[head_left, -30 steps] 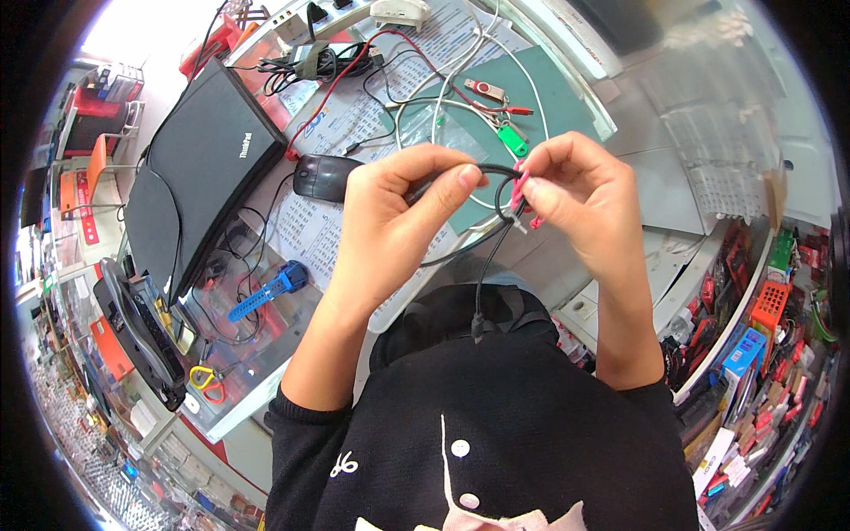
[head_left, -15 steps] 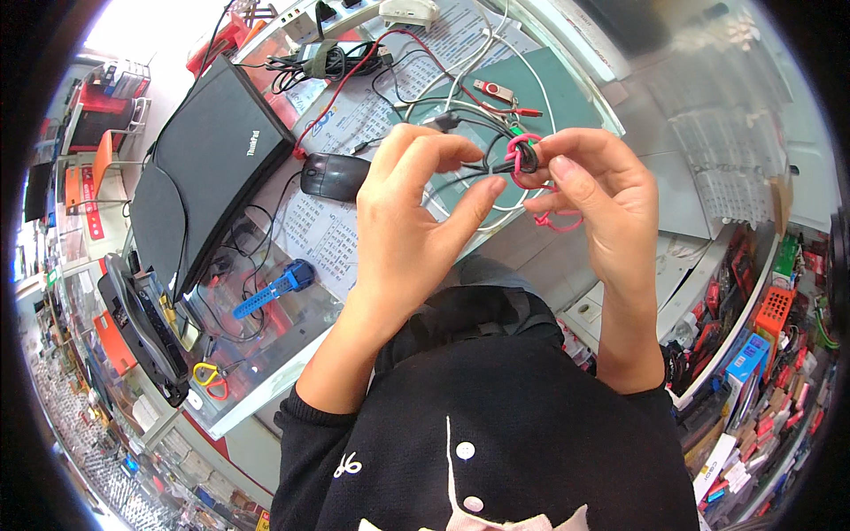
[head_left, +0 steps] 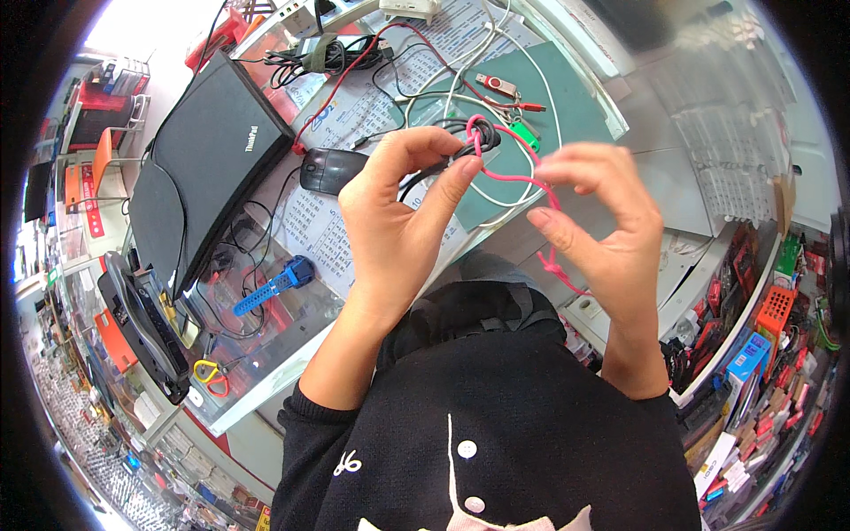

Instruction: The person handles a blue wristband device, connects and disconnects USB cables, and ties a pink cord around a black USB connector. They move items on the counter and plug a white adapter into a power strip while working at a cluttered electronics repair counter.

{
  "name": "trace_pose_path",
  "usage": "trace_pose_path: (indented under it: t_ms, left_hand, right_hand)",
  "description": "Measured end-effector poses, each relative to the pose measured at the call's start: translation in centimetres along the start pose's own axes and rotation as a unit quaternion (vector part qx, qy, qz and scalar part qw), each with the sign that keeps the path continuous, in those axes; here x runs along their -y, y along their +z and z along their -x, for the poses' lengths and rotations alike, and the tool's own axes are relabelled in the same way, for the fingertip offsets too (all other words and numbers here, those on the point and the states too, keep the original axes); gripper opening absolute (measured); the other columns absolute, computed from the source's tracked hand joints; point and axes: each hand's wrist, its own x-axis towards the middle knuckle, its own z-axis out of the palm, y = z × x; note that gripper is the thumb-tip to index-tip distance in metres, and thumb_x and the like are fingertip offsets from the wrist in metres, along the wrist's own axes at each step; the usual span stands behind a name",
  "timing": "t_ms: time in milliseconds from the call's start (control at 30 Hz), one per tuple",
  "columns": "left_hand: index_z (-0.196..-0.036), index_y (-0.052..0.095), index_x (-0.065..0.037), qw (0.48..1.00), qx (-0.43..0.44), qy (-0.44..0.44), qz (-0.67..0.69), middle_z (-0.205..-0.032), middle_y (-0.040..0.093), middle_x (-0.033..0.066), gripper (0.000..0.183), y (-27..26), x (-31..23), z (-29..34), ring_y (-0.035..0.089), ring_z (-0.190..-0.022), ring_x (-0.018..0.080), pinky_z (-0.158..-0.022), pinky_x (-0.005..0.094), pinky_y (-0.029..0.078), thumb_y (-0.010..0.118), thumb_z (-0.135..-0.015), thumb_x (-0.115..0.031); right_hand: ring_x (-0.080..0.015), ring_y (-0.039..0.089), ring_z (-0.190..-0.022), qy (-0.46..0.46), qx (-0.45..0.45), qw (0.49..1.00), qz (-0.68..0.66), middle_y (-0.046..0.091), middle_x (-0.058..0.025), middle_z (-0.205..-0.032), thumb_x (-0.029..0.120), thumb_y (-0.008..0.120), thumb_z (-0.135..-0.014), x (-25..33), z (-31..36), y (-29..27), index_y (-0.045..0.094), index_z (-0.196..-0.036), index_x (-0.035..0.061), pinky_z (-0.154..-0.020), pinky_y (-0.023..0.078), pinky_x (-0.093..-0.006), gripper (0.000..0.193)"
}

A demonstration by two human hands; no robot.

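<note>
Pink cord (head_left: 509, 178) loops round a bunched black cable (head_left: 488, 135), held up above the near part of a green mat (head_left: 580, 111); the left hand (head_left: 390, 217) has thumb and forefinger clamped on the cable just beside that loop; the right hand (head_left: 611, 221) has its thumb and fingers spread apart, and the cord's loose length runs between them and hangs below, knotted near its end; whether any right fingertip touches the cord I cannot tell.

Just beyond the loop lies a green tag (head_left: 525, 135); a red and white USB stick (head_left: 497, 85) rests farther back on the mat; a black mouse (head_left: 329, 171) sits to the left of the left hand, near a closed black laptop (head_left: 208, 168); printed sheets (head_left: 305, 234) lie under the mouse; a blue watch (head_left: 273, 290) and scissors (head_left: 211, 376) with yellow and orange handles lie nearer the person, on the left.
</note>
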Motion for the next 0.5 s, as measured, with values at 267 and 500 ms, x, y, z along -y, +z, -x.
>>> trace_pose_path:
  t_ms: [267, 500]
  left_hand:
    - [-0.092, 0.06, 0.002, 0.999, -0.036, 0.001, 0.014, -0.081, 0.062, 0.0034, 0.016, 0.2, 0.5, -0.8, 0.058, -0.073, 0.0091, -0.07, 0.0227, 0.047, 0.068, -0.08, -0.003]
    - [-0.09, 0.058, 0.001, 0.997, -0.042, -0.036, 0.051, -0.076, 0.06, 0.0023, 0.014, -0.1, 0.6, -1.5, 0.056, -0.07, 0.0062, -0.062, 0.0191, 0.044, 0.067, -0.082, -0.006]
  right_hand:
    - [-0.0109, 0.056, -0.072, 0.218, 0.052, 0.927, -0.301, 0.063, -0.0055, -0.085, 0.014, 0.06, -0.085, -0.4, 1.3, -0.1, 0.06, -0.094, -0.0004, -0.065, 0.047, -0.0248, 0.017]
    - [-0.0099, 0.057, -0.07, 0.308, 0.07, 0.824, -0.47, 0.064, -0.0088, -0.086, 0.015, 0.056, -0.089, -1.4, 1.7, -0.6, 0.057, -0.102, -0.0023, -0.06, 0.049, -0.023, 0.022]
